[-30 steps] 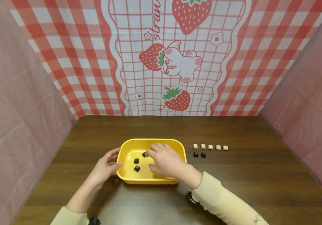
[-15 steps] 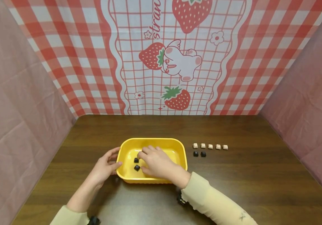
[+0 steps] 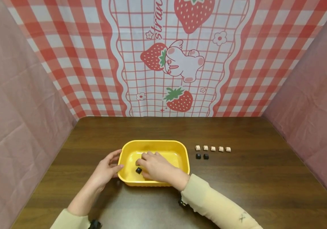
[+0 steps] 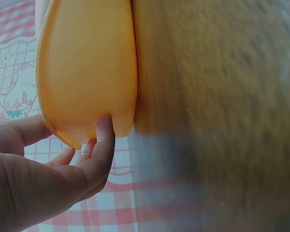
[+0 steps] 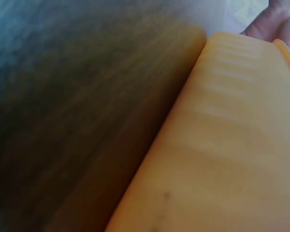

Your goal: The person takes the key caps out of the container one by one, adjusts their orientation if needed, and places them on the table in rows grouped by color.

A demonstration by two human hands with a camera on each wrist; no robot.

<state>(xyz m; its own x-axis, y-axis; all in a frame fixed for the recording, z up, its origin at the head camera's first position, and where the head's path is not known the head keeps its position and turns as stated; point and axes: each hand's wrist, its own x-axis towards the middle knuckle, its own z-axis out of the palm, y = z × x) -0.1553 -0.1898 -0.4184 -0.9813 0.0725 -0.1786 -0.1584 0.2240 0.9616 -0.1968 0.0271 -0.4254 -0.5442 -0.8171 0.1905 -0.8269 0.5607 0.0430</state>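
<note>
A yellow plastic tub (image 3: 157, 183) stands on the table. My left hand (image 3: 106, 170) grips its left end, thumb over the rim and fingers against the outer wall; the left wrist view shows this hand (image 4: 63, 179) up close. Inside the tub is my right hand (image 3: 156, 167), its fingers bent down toward the tub floor. One black keycap (image 3: 139, 170) lies just left of its thumb. The right fingertips and whatever lies under them are hidden, so I cannot tell if they pinch a keycap. In the right wrist view only the tub's outer wall (image 5: 222, 145) and part of the left hand (image 5: 270, 23) appear.
Right of the tub, several cream keycaps (image 3: 213, 149) form a row on the brown table (image 3: 252, 184). Two black keycaps (image 3: 206, 156) sit below that row's left end. A red-and-white checked cloth (image 3: 89, 63) hangs behind, with pink cloth (image 3: 23, 95) on both sides.
My right hand has moved left and slightly down inside the tub. Two of the black keycaps seen there earlier are out of sight. The left hand keeps its hold on the tub.
</note>
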